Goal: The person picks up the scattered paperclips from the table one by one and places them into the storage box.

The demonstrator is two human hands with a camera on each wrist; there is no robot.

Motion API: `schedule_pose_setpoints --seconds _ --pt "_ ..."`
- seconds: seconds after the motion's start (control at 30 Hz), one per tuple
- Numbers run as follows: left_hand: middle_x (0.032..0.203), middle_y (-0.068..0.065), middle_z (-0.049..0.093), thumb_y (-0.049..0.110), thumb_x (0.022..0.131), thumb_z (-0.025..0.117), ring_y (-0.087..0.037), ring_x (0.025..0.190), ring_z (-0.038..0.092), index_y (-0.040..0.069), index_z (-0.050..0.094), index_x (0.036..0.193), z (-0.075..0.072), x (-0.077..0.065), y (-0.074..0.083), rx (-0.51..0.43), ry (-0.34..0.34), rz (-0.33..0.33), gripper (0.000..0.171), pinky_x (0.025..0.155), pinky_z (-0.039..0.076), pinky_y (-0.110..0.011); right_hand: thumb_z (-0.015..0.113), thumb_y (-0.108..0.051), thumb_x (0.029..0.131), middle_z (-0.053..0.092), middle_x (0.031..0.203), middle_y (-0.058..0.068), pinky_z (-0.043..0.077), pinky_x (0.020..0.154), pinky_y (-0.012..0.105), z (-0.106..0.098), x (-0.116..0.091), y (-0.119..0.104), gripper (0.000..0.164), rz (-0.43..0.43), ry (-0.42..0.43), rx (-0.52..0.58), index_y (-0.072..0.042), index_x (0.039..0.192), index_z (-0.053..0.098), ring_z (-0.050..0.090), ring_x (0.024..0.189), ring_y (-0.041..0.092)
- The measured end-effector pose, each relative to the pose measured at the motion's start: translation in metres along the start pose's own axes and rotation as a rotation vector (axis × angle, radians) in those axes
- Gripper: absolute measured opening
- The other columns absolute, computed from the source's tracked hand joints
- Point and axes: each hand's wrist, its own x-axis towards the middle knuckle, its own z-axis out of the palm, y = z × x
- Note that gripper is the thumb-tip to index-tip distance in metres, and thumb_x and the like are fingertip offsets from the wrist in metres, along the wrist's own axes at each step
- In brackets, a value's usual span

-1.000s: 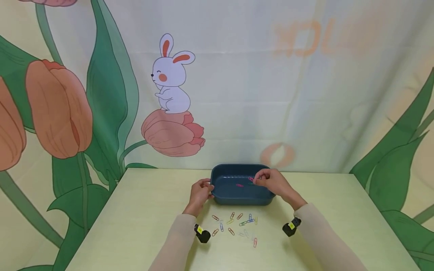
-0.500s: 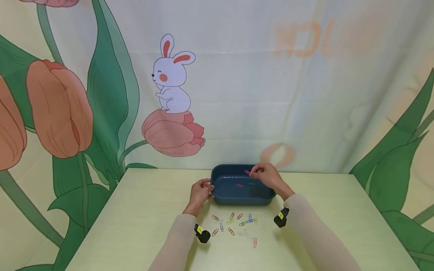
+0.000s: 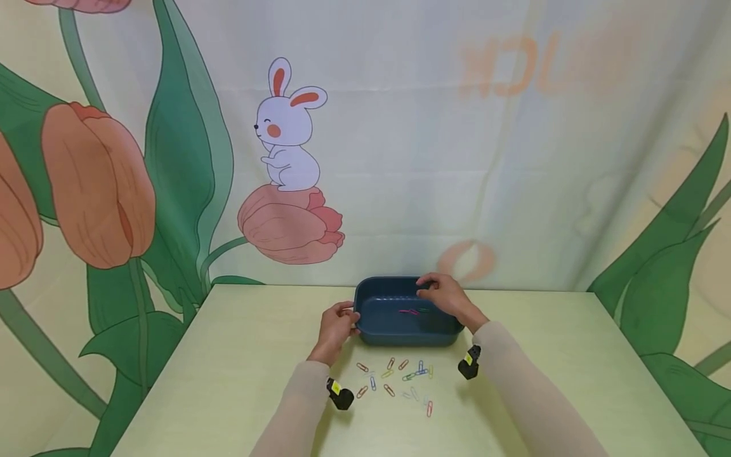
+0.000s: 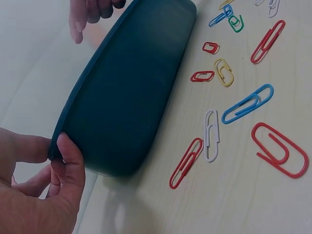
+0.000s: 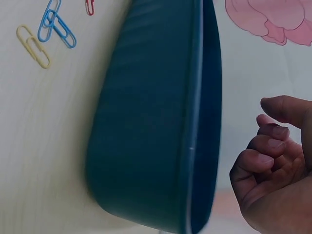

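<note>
A dark blue-green plastic basin [image 3: 408,339] stands at the back of the table. My left hand [image 3: 335,329] pinches its left rim, the thumb on the outer wall in the left wrist view. Above the basin's right part hovers my right hand [image 3: 448,298]; the right wrist view shows its thumb and index finger apart, other fingers loosely curled, nothing held. Pink paper clips [image 3: 408,311] lie close together on the basin floor, beside a green paper clip [image 3: 423,310]. In front of the basin several loose paper clips are spread, among them a blue one [image 4: 247,104] and a red one [image 4: 280,150].
A pale wood-grain table [image 3: 257,368] carries everything. Right behind the basin hangs a printed curtain [image 3: 388,190] with tulips and a rabbit. A black wrist camera [image 3: 341,395] sits on the left sleeve, another camera [image 3: 469,363] on the right one.
My right hand moved left and back over the basin and let go of a pink paper clip, which now lies by the other pink one. The left hand stayed at the rim.
</note>
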Motion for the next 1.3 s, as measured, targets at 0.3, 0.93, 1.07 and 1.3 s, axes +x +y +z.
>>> schedule_pose_setpoints --seconds 0.3,0.93,1.07,1.3 --pt "0.093 -0.006 0.054 0.004 0.095 0.059 -0.019 0.075 0.059 -0.001 0.057 0.131 0.001 0.002 0.001 -0.001 0.005 -0.015 0.036 0.073 0.058 -0.035 0.066 -0.026 0.094 0.054 0.065 0.001 0.043 0.064 0.032 -0.010 -0.018 -0.015 0.030 -0.108 0.005 -0.037 -0.015 0.121 0.065 0.042 0.055 0.019" --pt "0.095 -0.007 0.054 0.005 0.095 0.058 -0.016 0.072 0.058 -0.001 0.056 0.131 0.001 0.003 0.001 0.006 0.000 -0.015 0.036 0.079 0.058 -0.041 0.066 -0.025 0.094 0.051 0.064 0.001 0.046 0.061 0.030 -0.011 -0.074 -0.018 0.023 -0.266 -0.047 -0.047 -0.021 0.117 0.065 0.037 0.049 0.014" --pt "0.096 -0.007 0.054 0.006 0.095 0.058 -0.017 0.072 0.058 0.001 0.057 0.129 0.002 0.005 0.003 0.003 0.006 -0.014 0.034 0.080 0.058 -0.041 0.067 -0.027 0.093 0.048 0.062 -0.001 0.041 0.055 0.028 -0.010 -0.086 -0.012 0.021 -0.289 -0.081 -0.040 -0.023 0.114 0.066 0.035 0.049 0.010" --pt "0.093 -0.005 0.054 0.005 0.095 0.059 -0.016 0.070 0.058 0.000 0.058 0.129 0.003 0.005 0.002 0.001 0.011 -0.022 0.035 0.080 0.058 -0.043 0.067 -0.024 0.093 0.045 0.062 -0.004 0.045 0.059 0.024 -0.003 -0.105 0.008 0.019 -0.286 -0.138 -0.068 -0.022 0.112 0.067 0.034 0.050 0.006"
